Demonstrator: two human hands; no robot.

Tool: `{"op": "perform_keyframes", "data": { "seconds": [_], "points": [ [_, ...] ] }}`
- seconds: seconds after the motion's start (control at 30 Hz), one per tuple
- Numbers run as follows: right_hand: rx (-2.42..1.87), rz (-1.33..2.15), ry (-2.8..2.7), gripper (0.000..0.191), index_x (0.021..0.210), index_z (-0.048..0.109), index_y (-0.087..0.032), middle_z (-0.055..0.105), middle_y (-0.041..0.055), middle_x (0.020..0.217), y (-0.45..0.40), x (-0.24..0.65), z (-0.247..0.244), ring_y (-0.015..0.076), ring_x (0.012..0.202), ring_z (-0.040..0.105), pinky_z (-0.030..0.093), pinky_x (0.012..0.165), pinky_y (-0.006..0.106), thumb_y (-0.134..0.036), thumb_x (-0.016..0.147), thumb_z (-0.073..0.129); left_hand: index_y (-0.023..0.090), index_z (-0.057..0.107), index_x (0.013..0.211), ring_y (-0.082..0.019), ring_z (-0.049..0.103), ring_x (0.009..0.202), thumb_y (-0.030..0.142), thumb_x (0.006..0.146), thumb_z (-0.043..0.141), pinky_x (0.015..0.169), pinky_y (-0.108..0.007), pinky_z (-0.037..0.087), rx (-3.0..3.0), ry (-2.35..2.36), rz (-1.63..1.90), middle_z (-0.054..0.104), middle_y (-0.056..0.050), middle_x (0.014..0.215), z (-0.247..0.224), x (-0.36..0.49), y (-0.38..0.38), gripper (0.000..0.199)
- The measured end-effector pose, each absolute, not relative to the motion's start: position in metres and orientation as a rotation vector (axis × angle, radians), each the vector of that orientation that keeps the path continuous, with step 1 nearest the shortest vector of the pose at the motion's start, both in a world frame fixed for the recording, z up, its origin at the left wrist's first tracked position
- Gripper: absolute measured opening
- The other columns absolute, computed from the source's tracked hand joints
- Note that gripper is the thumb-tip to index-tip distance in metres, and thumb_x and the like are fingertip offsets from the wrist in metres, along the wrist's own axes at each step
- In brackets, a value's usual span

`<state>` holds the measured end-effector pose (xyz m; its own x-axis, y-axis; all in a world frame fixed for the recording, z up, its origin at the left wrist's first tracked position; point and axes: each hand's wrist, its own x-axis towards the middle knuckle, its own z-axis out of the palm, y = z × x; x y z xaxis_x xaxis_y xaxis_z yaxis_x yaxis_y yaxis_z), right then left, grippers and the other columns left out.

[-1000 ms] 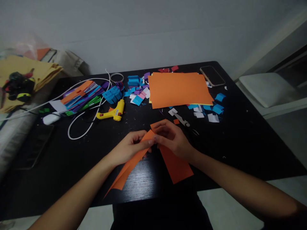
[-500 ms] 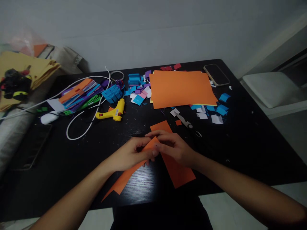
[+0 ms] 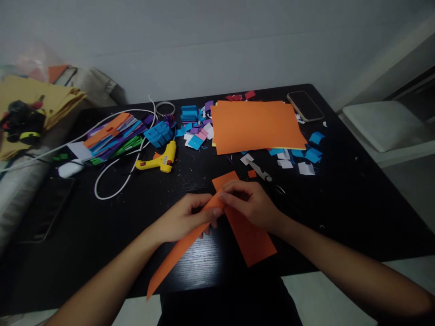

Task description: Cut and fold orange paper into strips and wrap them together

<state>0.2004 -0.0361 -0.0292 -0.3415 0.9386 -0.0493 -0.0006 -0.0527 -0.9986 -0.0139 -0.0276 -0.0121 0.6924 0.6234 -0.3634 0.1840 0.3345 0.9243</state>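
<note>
From the head view, the left hand's [image 3: 188, 217] far fingers are mostly hidden behind the orange strip [image 3: 183, 246] it pinches, thumb on top. The right hand [image 3: 254, 203] bends in from the other side, thumb and fingertips gripping the strip's upper end, and covers part of the orange sheet [image 3: 253, 237] lying beneath it. Scissors [image 3: 263, 174] lie just beyond the right hand, their handles hard to make out against the black table [image 3: 340, 199].

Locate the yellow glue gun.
In the head view, the yellow glue gun lies left of centre on the black table, just below the blue folded paper bundle.
</note>
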Motion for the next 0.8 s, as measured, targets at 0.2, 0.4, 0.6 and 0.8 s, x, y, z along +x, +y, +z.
{"op": "perform_keyframes", "data": {
  "seconds": [0.2, 0.4, 0.6, 0.8],
  "points": [
    [-1.088, 1.559, -1.27, 0.024, 0.086, 0.071, -0.022, 0.071, 0.001, 0.081, -0.0363, 0.1973, -0.0318, 0.0164, 0.073, 0.068, 0.056, 0.071, 0.031, -0.042, 0.086, 0.082, 0.014, 0.064, 0.09, -0.012, 0.067, 0.06, 0.042, 0.097, 0.068, 0.059, -0.024, 0.056, 1.158, 0.806, 0.35, 0.071, -0.003, 0.077, -0.0124, -0.0157, -0.0261, 0.029],
    [-1.101, 1.65, -1.102, 0.028, 0.091, 0.066, -0.024, 0.072, 0.0008, 0.084, -0.0373, 0.1957, -0.0376, 0.0163, 0.069, 0.069, 0.059, 0.063, 0.03, -0.039, 0.08, 0.087, 0.014, 0.066, 0.092, -0.014, 0.068, 0.059, 0.038, 0.092, 0.074, 0.06, -0.025, 0.057, 1.112, 0.847, 0.399, 0.073, -0.003, 0.073, -0.013, -0.0136, -0.0252, 0.025],
    [-1.066, 1.663, -1.095, 0.025, 0.09, 0.073, -0.022, 0.075, 0.0009, 0.083, -0.0362, 0.1965, -0.038, 0.016, 0.072, 0.072, 0.062, 0.069, 0.032, -0.034, 0.077, 0.09, 0.014, 0.064, 0.093, -0.015, 0.071, 0.062, 0.035, 0.092, 0.075, 0.064, -0.028, 0.06, 1.064, 0.822, 0.352, 0.076, -0.005, 0.075, -0.0122, -0.0155, -0.0249, 0.024],
    [-1.035, 1.651, -1.137, 0.022, 0.096, 0.078, -0.023, 0.079, 0.0017, 0.089, -0.0376, 0.1973, -0.0383, 0.0176, 0.082, 0.075, 0.063, 0.087, 0.038, -0.031, 0.078, 0.089, 0.014, 0.067, 0.094, -0.015, 0.069, 0.073, 0.044, 0.097, 0.068, 0.068, -0.025, 0.053, 1.148, 0.89, 0.415, 0.074, -0.005, 0.081, -0.0114, -0.0122, -0.0249, 0.03]
  ]
}}
